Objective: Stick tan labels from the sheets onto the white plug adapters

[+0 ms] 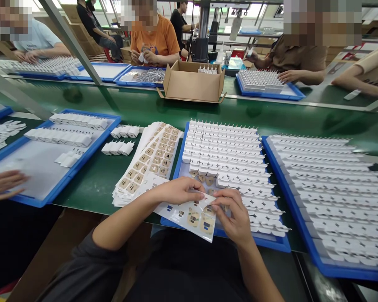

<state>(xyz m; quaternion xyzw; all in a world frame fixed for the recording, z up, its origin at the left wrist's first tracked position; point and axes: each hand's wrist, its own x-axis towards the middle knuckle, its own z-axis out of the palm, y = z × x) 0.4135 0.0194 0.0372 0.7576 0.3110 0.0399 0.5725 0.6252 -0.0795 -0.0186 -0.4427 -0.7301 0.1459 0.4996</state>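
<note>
Left hand grip: the left hand (179, 191) has thumb and fingers pressed together on the upper edge of a sticker sheet (189, 216), pinning it from above.
Right hand grip: the right hand (234, 216) has fingertips closed on a clear film tab (208, 202) at the sheet's upper right corner, just beside the left thumb.
Where the sheet is: at the near edge of the desk (145, 109), half over the near rim of the middle blue tray (179, 157) and half over the person's lap.
Key relation: the sheet lies between the two hands, its long axis running from the left hand down and to the right; the tab sits at the right hand's fingertips, so the right hand is the nearer one to it.
Hand pose: both forearms come in from the near edge and converge, wrists bent inward, the left palm down, the right hand curled with knuckles toward the camera.
In the tray: rows of white plug adapters (223, 147), with a few tan stickers showing on the bare floor near the hands.
Left of the tray: a fanned stack of sticker sheets (151, 161), then small groups of loose adapters (118, 147).
Right: a second blue tray of adapters (327, 188).
Far left: another person's hand (3, 184) on a blue tray (91, 147).
Far edge: a cardboard box (192, 84) and other people at work.
</note>
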